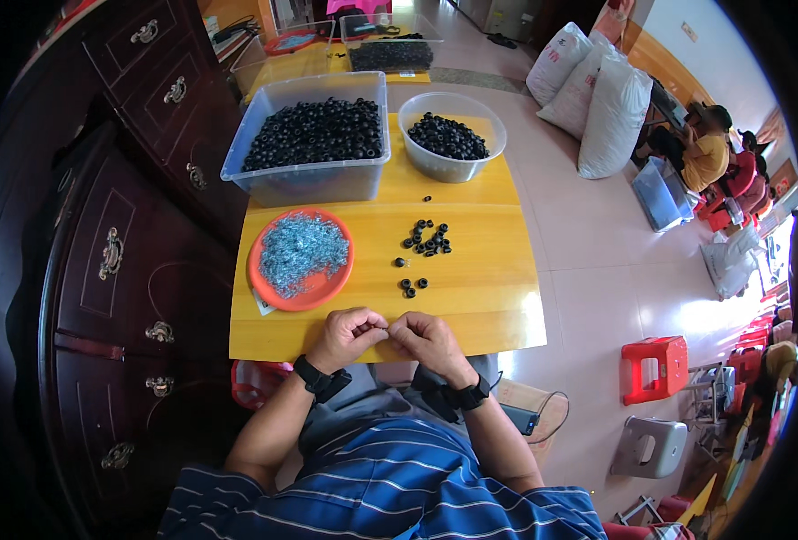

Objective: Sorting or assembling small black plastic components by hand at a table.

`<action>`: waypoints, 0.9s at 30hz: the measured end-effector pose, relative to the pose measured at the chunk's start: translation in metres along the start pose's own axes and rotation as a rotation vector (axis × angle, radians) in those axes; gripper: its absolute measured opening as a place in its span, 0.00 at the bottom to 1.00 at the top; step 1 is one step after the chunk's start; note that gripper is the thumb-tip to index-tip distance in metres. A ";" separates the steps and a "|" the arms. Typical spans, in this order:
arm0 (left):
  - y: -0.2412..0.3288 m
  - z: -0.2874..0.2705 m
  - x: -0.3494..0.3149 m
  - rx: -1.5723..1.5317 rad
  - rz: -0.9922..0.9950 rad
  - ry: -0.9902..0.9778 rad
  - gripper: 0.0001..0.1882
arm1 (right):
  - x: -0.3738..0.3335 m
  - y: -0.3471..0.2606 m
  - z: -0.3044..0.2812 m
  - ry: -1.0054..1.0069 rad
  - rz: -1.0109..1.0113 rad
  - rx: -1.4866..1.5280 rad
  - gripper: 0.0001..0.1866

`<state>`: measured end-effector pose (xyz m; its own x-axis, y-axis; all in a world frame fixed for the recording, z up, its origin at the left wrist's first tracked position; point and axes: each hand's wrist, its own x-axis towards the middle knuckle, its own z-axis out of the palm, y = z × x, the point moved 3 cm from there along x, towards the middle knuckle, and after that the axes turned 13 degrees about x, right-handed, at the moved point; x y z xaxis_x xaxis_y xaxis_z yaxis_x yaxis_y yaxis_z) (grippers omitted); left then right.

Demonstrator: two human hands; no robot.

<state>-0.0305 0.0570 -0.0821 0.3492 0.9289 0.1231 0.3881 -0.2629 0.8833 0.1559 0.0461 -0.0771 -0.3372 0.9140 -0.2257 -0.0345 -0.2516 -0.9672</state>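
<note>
Big dark cabinet (161, 270) runs down the person's L side, w/ metal pulls. Yellow table (493, 234) next to it. Off to the R, white sacks (617, 112) stand on the floor; nearer, a red stool (674, 360) & a grey one. On the table's far end: clear tub (313, 186), lots of black rings (313, 130) in it; round bowl (453, 169) just R of it, same rings inside. Orange-red plate (322, 290) sits in front of the tub, heaped w/ clear bluish bits (302, 250). L hand (349, 335) & R hand (428, 340) are at the near edge, fingers curled, thumbs pinched to fingertips, tips nearly meeting; can't tell what, if anything, is btwn them. Loose rings lie R of the plate: a cluster (430, 238), 1 beyond it, 1 nearer, then 3 nr the R hand.
</note>
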 end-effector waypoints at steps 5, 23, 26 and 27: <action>0.004 0.000 0.001 -0.001 0.055 0.050 0.04 | 0.001 0.010 0.002 0.068 -0.088 -0.050 0.14; -0.002 -0.004 0.000 -0.002 0.025 0.054 0.07 | -0.005 -0.008 0.013 0.135 -0.302 -0.203 0.08; -0.003 -0.001 0.002 -0.122 -0.046 0.067 0.09 | -0.003 -0.006 0.010 0.140 -0.338 -0.206 0.08; -0.003 -0.002 0.002 -0.128 -0.042 0.085 0.09 | -0.003 -0.006 0.008 0.139 -0.372 -0.181 0.08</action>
<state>-0.0324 0.0597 -0.0835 0.2597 0.9585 0.1179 0.2871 -0.1932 0.9382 0.1492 0.0425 -0.0697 -0.2029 0.9691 0.1404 0.0396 0.1514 -0.9877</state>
